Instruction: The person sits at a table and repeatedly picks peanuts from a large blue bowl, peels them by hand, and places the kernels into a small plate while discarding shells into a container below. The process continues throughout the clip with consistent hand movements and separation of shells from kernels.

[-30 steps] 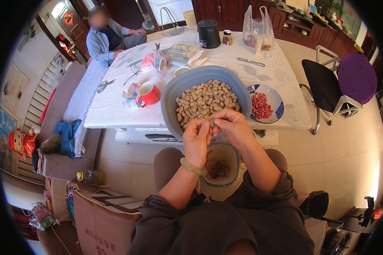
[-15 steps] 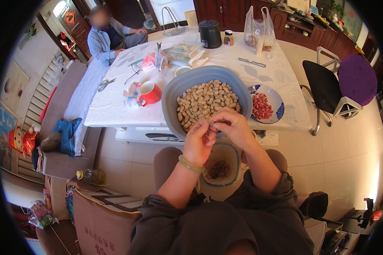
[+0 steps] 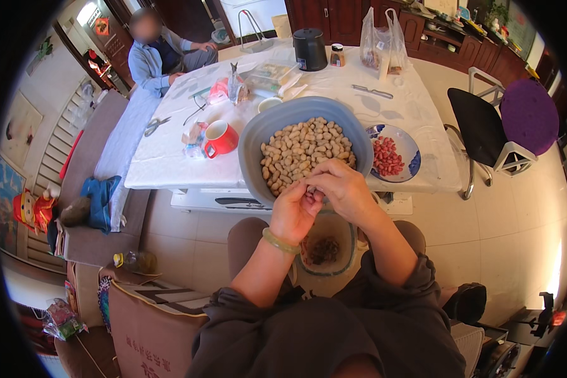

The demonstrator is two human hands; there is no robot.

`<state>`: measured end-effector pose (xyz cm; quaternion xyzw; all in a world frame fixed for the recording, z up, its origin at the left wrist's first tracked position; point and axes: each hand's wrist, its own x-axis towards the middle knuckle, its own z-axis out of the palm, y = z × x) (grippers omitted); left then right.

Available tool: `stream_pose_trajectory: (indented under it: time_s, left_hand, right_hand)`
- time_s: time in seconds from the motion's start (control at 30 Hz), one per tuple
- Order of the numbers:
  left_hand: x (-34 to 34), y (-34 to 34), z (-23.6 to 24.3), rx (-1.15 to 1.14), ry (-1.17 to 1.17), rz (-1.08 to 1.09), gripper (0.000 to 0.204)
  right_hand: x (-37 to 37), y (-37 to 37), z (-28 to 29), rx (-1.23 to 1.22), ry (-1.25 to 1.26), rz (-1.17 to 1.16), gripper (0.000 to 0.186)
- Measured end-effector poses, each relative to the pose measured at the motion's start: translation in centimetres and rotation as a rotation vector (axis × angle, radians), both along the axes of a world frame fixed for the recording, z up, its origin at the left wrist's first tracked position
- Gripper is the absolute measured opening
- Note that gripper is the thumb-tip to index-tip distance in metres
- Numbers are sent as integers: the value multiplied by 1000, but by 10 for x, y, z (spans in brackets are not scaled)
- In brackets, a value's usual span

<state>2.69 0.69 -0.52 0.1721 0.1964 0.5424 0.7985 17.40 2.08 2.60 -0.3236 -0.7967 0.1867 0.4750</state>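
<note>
My left hand (image 3: 294,211) and my right hand (image 3: 342,189) meet just in front of a big grey basin (image 3: 256,135) heaped with unshelled peanuts (image 3: 302,148). Both pinch one peanut (image 3: 311,189) between their fingertips. A green bangle circles my left wrist. Below the hands, between my knees, stands a small bin (image 3: 346,255) with dark shell scraps in it. Right of the basin lies a blue-rimmed plate (image 3: 409,142) holding red shelled kernels (image 3: 387,156).
The white-clothed table (image 3: 164,164) also carries a red mug (image 3: 222,138), scissors (image 3: 154,125), a black kettle (image 3: 310,49), a plastic bag (image 3: 379,44) and snack wrappers. Another person (image 3: 160,53) sits at its far left corner. A black chair with a purple cushion (image 3: 528,116) stands right.
My hands stay together at the basin's near rim, fingers working slightly on the peanut. Nothing else has moved.
</note>
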Motion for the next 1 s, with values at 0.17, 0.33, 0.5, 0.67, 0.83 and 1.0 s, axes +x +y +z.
stream_pose_trajectory:
  time_s: [0.17,0.33,0.5,0.67,0.83,1.0]
  left_hand:
    - [2,-2,6,2,9,-20,20]
    - [1,-3,7,33,86,-12,22]
    - [5,-10,21,137,237,84,12]
    - [8,-10,17,182,370,187,6]
    - [11,-11,22,209,512,223,3]
    - [6,-11,15,242,624,299,2]
  right_hand:
    - [4,4,-3,-254,272,20,11]
    - [11,12,-13,-700,544,140,10]
    - [11,14,-16,-845,754,229,11]
    - [9,11,-13,-913,770,273,10]
    - [9,12,-19,-779,603,242,8]
    - [3,3,-9,-663,447,147,8]
